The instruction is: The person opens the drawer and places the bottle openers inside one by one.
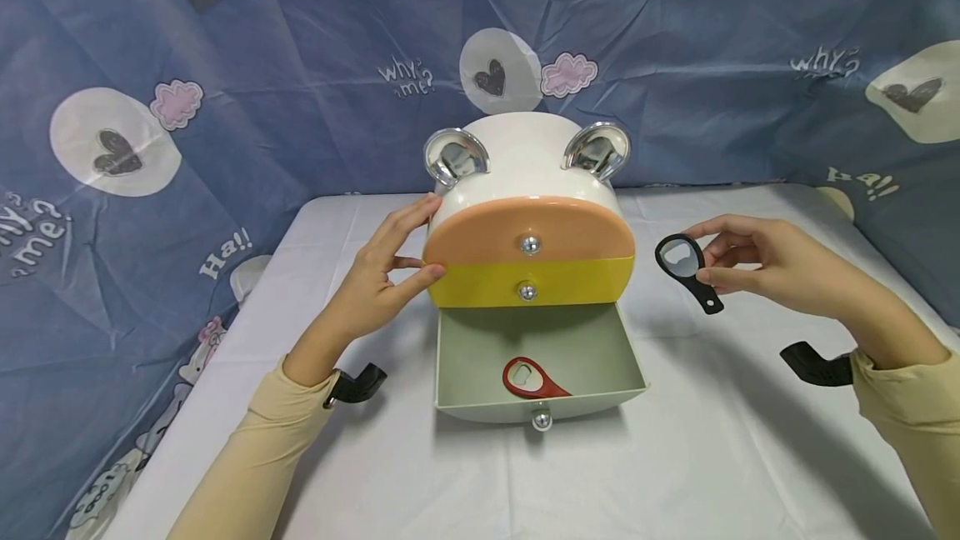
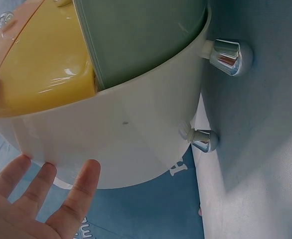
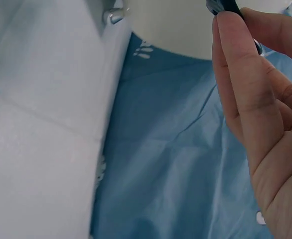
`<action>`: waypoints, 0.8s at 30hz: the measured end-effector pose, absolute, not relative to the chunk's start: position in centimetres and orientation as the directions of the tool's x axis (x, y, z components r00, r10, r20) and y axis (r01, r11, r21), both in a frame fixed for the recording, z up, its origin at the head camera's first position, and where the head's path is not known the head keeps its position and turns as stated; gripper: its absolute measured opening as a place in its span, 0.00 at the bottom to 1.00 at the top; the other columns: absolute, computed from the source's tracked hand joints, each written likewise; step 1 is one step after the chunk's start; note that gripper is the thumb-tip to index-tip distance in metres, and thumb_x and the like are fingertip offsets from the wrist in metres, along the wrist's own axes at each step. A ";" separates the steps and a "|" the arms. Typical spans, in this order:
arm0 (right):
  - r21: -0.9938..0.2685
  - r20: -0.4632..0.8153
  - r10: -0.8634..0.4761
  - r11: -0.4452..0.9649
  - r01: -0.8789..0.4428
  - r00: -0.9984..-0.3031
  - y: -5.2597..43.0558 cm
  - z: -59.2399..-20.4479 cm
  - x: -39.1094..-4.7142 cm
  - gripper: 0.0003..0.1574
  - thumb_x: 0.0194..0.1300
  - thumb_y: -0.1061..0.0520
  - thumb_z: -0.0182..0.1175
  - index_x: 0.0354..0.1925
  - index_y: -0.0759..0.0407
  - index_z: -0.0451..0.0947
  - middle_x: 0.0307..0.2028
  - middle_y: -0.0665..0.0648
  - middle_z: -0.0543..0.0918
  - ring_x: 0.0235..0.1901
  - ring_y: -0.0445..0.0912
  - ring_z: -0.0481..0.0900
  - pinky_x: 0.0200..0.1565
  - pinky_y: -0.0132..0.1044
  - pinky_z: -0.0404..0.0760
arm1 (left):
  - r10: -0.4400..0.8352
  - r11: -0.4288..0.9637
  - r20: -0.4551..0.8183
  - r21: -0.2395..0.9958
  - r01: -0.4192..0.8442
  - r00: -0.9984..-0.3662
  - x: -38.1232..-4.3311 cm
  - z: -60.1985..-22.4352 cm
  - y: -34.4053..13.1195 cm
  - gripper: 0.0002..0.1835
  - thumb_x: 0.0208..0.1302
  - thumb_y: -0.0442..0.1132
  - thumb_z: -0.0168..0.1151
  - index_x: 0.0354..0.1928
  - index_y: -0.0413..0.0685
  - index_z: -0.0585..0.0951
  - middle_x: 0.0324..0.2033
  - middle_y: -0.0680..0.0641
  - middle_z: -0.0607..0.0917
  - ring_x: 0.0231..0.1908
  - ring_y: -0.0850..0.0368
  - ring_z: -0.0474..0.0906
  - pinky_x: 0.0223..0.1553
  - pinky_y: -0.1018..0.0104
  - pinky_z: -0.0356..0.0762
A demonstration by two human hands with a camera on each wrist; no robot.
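A small white drawer cabinet (image 1: 525, 157) with shiny ears stands mid-table. Its orange drawer (image 1: 480, 232) and yellow drawer (image 1: 472, 283) are closed; the green bottom drawer (image 1: 465, 357) is pulled out. Inside that drawer lies a red magnifying glass (image 1: 551, 390). My left hand (image 1: 378, 273) rests on the cabinet's left side, thumb at the front edge. In the left wrist view the fingers (image 2: 86, 184) are spread and straight along the white side. My right hand (image 1: 780, 265) pinches a black magnifying glass (image 1: 705, 294) between thumb and fingers, in the air right of the cabinet.
A white cloth covers the table (image 1: 735, 457). Behind and beside it hangs a blue printed curtain (image 1: 360, 48). Round silver knobs stick out from the drawer fronts, the lowest knob (image 1: 542, 420) toward me. Each wrist wears a black mount (image 1: 817, 365).
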State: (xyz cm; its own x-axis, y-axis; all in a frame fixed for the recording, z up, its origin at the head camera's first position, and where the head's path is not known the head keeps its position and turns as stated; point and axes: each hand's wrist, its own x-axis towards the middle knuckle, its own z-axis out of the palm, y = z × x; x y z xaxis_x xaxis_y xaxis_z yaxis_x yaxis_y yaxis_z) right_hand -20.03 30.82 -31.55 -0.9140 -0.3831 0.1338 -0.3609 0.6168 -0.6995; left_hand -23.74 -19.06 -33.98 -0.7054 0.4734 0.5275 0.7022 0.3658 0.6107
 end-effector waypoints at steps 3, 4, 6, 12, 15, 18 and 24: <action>-0.691 0.157 -0.390 0.613 -0.383 -0.907 30.5 -31.2 -19.5 0.31 0.66 0.70 0.73 0.65 0.60 0.78 0.38 0.57 0.86 0.37 0.37 0.89 0.39 0.25 0.87 | 0.473 0.369 0.526 0.610 0.701 -0.707 -23.7 -34.0 -19.1 0.44 0.70 0.30 0.72 0.84 0.56 0.64 0.82 0.53 0.65 0.78 0.53 0.67 0.52 0.63 0.91; -0.692 0.162 -0.392 0.609 -0.387 -0.906 30.3 -31.1 -19.4 0.31 0.66 0.70 0.73 0.65 0.59 0.79 0.38 0.56 0.86 0.37 0.37 0.89 0.39 0.26 0.88 | 0.473 0.370 0.526 0.610 0.701 -0.707 -23.7 -34.0 -19.1 0.44 0.70 0.30 0.72 0.84 0.56 0.64 0.82 0.53 0.64 0.78 0.53 0.67 0.52 0.63 0.91; -0.693 0.166 -0.389 0.608 -0.388 -0.906 30.0 -30.8 -19.0 0.31 0.65 0.71 0.73 0.64 0.59 0.79 0.38 0.54 0.85 0.37 0.37 0.89 0.40 0.27 0.89 | 0.473 0.371 0.524 0.611 0.699 -0.709 -23.7 -33.9 -19.0 0.45 0.69 0.30 0.72 0.84 0.56 0.64 0.83 0.53 0.64 0.78 0.53 0.67 0.52 0.62 0.91; -0.664 0.168 -0.381 0.638 -0.390 -0.909 28.8 -30.0 -18.0 0.33 0.64 0.69 0.75 0.65 0.57 0.80 0.37 0.49 0.85 0.35 0.37 0.88 0.38 0.26 0.87 | 0.473 0.372 0.520 0.614 0.696 -0.711 -23.8 -34.0 -19.1 0.45 0.69 0.30 0.73 0.84 0.58 0.64 0.83 0.54 0.64 0.78 0.54 0.67 0.52 0.61 0.91; -0.644 0.171 -0.390 0.651 -0.402 -0.905 28.2 -29.7 -17.4 0.34 0.64 0.68 0.75 0.66 0.56 0.80 0.37 0.49 0.86 0.34 0.38 0.88 0.37 0.25 0.85 | 0.473 0.372 0.519 0.615 0.695 -0.712 -23.8 -34.1 -19.1 0.45 0.70 0.31 0.73 0.84 0.58 0.64 0.83 0.54 0.64 0.78 0.54 0.67 0.53 0.63 0.91; -0.634 0.168 -0.398 0.657 -0.408 -0.902 27.5 -29.4 -17.0 0.33 0.65 0.66 0.75 0.66 0.54 0.79 0.37 0.49 0.87 0.33 0.39 0.89 0.36 0.26 0.85 | 0.472 0.372 0.519 0.615 0.695 -0.712 -23.8 -34.1 -19.1 0.45 0.69 0.31 0.73 0.84 0.58 0.64 0.83 0.55 0.64 0.78 0.54 0.67 0.53 0.63 0.91; -0.631 0.155 -0.407 0.660 -0.408 -0.900 26.1 -29.0 -16.1 0.33 0.67 0.63 0.75 0.66 0.49 0.79 0.37 0.49 0.86 0.36 0.38 0.89 0.37 0.27 0.85 | 0.469 0.378 0.516 0.616 0.691 -0.716 -23.8 -34.0 -19.1 0.46 0.69 0.31 0.73 0.84 0.59 0.64 0.83 0.55 0.64 0.79 0.55 0.67 0.53 0.64 0.91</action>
